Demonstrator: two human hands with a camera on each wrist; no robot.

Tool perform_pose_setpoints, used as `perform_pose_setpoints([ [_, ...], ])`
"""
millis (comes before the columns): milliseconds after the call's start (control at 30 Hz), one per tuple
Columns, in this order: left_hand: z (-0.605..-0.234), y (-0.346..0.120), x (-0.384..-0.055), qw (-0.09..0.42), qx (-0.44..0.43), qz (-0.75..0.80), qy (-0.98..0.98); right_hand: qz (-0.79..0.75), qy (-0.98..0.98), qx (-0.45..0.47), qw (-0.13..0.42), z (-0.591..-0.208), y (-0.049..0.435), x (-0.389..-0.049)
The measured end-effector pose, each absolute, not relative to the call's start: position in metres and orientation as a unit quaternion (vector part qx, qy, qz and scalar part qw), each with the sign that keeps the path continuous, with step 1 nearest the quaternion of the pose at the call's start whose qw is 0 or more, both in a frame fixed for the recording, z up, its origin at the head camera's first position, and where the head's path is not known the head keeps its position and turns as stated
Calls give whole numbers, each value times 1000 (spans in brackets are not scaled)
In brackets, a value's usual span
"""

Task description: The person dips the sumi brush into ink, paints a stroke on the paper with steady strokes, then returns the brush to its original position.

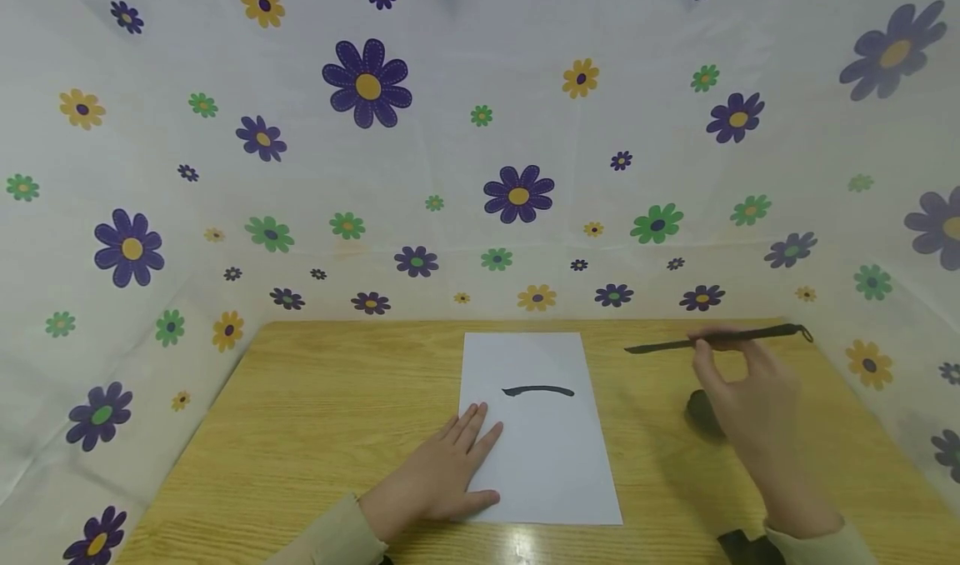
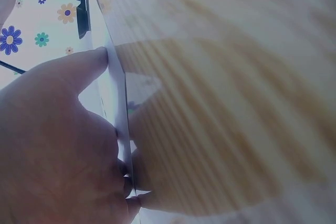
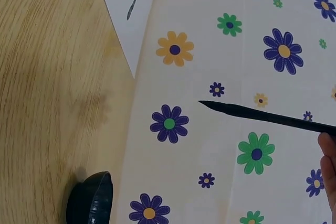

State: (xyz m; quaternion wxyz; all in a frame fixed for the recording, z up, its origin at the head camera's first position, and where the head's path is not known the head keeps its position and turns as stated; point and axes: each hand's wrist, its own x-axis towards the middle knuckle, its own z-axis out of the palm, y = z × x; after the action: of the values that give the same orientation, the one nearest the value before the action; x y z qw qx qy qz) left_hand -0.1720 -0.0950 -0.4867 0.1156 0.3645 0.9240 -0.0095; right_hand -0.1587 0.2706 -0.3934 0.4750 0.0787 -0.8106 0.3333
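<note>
A white sheet of paper (image 1: 543, 473) lies on the table with one thick black stroke (image 1: 540, 391) across its upper half. My left hand (image 1: 450, 473) rests on the sheet's lower left edge, fingers spread and thumb out; the left wrist view shows this hand (image 2: 58, 135) from close up. Above the table, right of the paper, my right hand (image 1: 750, 407) pinches a dark writing brush (image 1: 757, 334) held nearly level. The brush's pointed black tip (image 3: 212, 105) faces left and touches nothing. A small black bowl (image 1: 702, 415) stands beneath the right hand, which partly hides it.
The wood-grain table (image 1: 315, 415) is bordered at the back and sides by white cloth (image 1: 450, 73) printed with purple, yellow and green flowers. A dark object (image 1: 750, 548) shows by the right sleeve, partly cut off by the frame.
</note>
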Motion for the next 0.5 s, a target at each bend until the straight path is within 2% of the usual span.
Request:
perform_pose_setpoints([
  [500,-488,-95,-172,119,361,-5,925,271,-794,153,522,-389,286,-147],
])
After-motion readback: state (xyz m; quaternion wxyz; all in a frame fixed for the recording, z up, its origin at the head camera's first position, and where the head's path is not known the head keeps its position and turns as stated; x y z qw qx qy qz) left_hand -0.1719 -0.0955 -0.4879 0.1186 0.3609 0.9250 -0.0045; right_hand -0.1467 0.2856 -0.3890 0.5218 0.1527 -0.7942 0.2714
